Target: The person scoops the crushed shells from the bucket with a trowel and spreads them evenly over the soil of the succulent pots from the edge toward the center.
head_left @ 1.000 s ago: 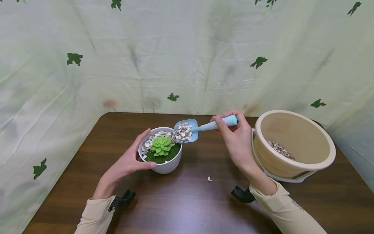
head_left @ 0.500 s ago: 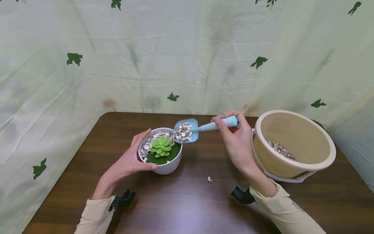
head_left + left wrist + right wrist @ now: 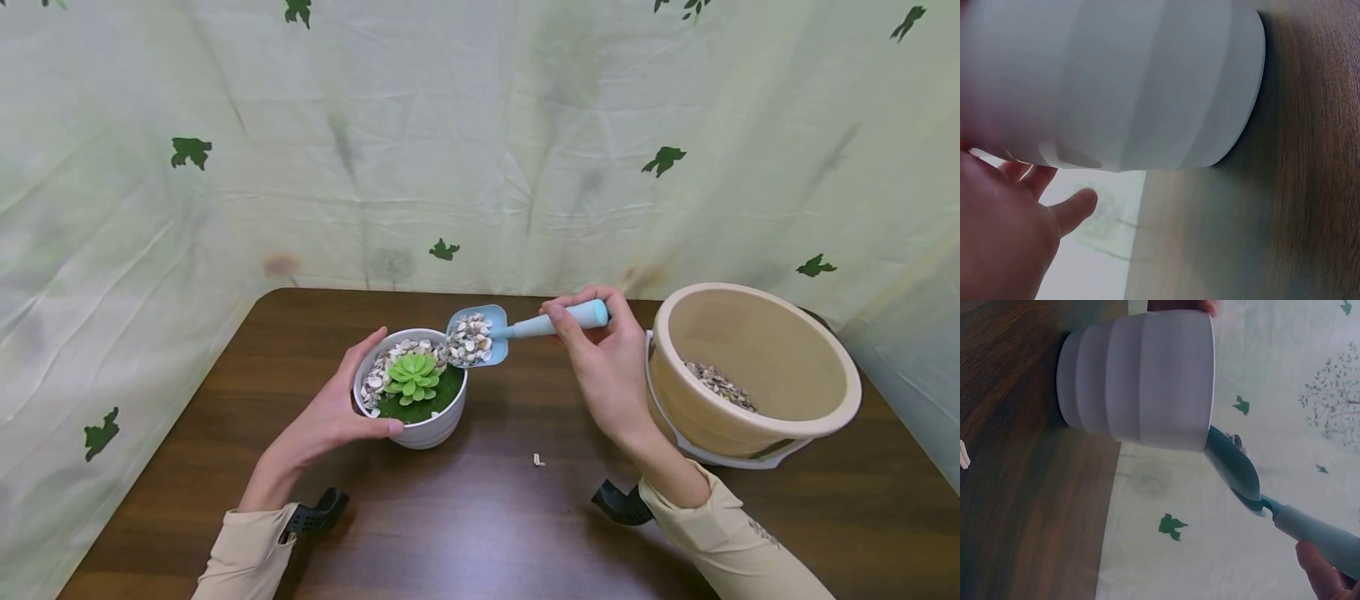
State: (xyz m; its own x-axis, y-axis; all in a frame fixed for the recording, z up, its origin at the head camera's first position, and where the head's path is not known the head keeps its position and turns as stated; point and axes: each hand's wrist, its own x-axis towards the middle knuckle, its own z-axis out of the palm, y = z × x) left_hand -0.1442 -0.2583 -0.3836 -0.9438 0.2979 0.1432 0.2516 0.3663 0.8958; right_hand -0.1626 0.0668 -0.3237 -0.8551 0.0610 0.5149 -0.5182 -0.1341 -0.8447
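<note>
My left hand (image 3: 330, 417) holds a small white flower pot (image 3: 431, 435), thumb at the near side and fingers round the far left. Inside are a green succulent (image 3: 413, 377), green moss-like ground and pale pebble-like bits (image 3: 375, 385) along the back and left. My right hand (image 3: 611, 362) grips the handle of a light blue hand shovel (image 3: 551, 323). Its blade, heaped with shell-like pebbles (image 3: 468, 340), lies tilted at the pot's right rim. In the right wrist view, the blade tip (image 3: 1217, 442) meets the pot's rim. The left wrist view shows mostly the pot's ribbed wall (image 3: 1147, 87).
A cream bucket (image 3: 697, 417) stands at the right of the dark wooden table (image 3: 465, 525), with more pebbles (image 3: 718, 385) at its bottom. A tiny pale chip (image 3: 538, 459) lies on the tabletop. Behind hangs a pale cloth (image 3: 480, 150) with green leaf shapes.
The pot has tilted or shifted very slightly under my left hand. The shovel and its load stay nearly still at the rim.
</note>
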